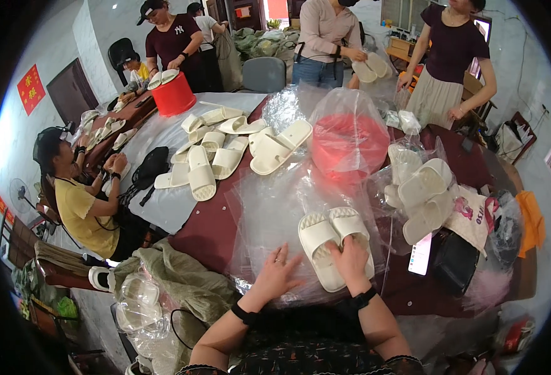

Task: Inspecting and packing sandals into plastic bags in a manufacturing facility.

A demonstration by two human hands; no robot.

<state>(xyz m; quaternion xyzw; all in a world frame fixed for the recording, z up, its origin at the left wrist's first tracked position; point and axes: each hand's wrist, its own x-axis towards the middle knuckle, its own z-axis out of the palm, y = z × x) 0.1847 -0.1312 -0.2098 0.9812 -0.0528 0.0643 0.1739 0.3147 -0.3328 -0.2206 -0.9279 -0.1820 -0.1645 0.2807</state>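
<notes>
A pair of cream slide slippers (317,242) lies side by side in front of me, on a stack of clear plastic bags (263,215). My right hand (352,261) is closed on the pair, its fingers at the straps where the two slippers meet; the fingertips are partly hidden. To the left, my left hand (278,275) rests palm down over the bags with fingers spread, holding nothing. Both wrists wear dark bands.
Beyond the bags lies a pile of loose cream slippers (213,140). A red tub (349,147) under clear plastic stands ahead. Bagged slippers (422,181), a phone (420,255) and a black bag (455,262) sit at right. Several co-workers surround the tables.
</notes>
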